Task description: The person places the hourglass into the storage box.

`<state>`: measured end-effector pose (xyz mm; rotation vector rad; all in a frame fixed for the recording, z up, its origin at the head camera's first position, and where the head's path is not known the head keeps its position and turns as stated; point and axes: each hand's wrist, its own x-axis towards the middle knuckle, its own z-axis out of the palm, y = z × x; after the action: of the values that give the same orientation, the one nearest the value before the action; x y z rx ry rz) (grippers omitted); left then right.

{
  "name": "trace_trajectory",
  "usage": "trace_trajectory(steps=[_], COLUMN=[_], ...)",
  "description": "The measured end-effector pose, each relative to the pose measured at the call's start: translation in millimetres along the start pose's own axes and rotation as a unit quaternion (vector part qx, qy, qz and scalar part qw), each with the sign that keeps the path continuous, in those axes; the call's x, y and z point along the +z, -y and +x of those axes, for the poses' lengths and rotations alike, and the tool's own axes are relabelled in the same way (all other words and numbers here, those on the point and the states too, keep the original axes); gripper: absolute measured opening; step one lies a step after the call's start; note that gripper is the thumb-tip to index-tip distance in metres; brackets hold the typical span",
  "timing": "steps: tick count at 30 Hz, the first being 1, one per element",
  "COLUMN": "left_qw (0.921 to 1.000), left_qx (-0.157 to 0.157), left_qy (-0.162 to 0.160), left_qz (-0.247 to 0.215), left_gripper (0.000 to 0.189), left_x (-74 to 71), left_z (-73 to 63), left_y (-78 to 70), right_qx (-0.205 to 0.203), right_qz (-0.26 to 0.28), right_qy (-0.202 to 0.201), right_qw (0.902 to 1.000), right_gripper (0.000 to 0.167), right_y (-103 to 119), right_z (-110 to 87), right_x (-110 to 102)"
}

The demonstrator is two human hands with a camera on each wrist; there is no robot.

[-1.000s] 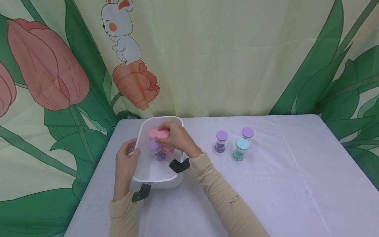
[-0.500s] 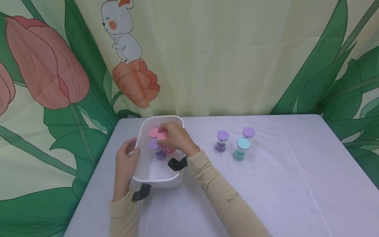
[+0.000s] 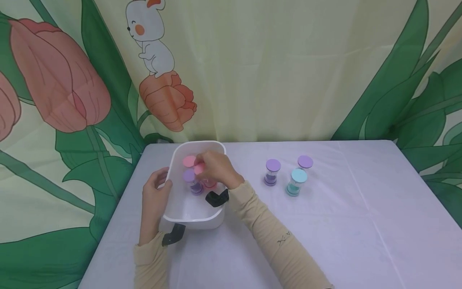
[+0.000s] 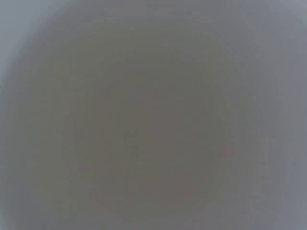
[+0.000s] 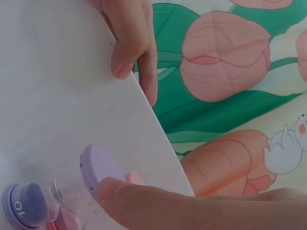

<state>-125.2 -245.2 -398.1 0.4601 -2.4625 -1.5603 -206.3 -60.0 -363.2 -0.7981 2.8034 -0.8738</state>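
Note:
A white plastic tub stands on the table's left side. My left hand grips its left wall, thumb inside and fingers outside. My right hand reaches into the tub and holds a pink sand timer by its top cap; the fingers hide part of it. Beside it stand a purple sand timer and another pink sand timer, mostly hidden. In the right wrist view, the right thumb lies against the purple timer's cap. The left wrist view is only a grey blur.
To the tub's right on the white tablecloth stand two purple sand timers, one nearer and one farther, and a teal sand timer. A printed curtain hangs behind the table.
The right fingers have shifted slightly on the pink sand timer, and less of its cap shows now. My left hand stays on the tub. The head view has drifted a little.

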Motion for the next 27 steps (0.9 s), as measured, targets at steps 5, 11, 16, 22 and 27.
trace_trajectory(steps=[5, 11, 16, 22, 27], left_qw=[1.0000, 1.0000, 1.0000, 1.0000, 1.0000], left_qx=[-0.003, 0.007, 0.008, 0.001, 0.006], left_qy=[0.000, -0.002, 0.000, 0.000, -0.001], left_qz=[0.001, 0.000, 0.001, 0.003, 0.004], left_gripper=[0.043, 0.043, 0.043, 0.043, 0.043], left_x=[1.0, 1.5, 1.5, 0.8, 0.5], left_z=[0.1, -0.1, 0.5, 0.3, 0.1], left_y=[-0.5, -0.3, -0.6, 0.9, 0.7], right_qx=[-0.003, 0.002, -0.003, -0.018, -0.038], right_qz=[-0.029, -0.035, -0.014, 0.030, 0.054], right_qy=[0.005, 0.008, 0.012, 0.030, 0.038], right_qw=[0.9996, 0.9993, 0.9998, 0.9989, 0.9971], right_gripper=[0.036, 0.037, 0.039, 0.033, 0.032], right_y=[-0.6, 0.4, -1.0, -3.5, -5.7], right_z=[1.1, 1.4, -1.6, -5.2, -5.8], right_x=[0.0, -0.5, -3.1, -8.9, -11.3])
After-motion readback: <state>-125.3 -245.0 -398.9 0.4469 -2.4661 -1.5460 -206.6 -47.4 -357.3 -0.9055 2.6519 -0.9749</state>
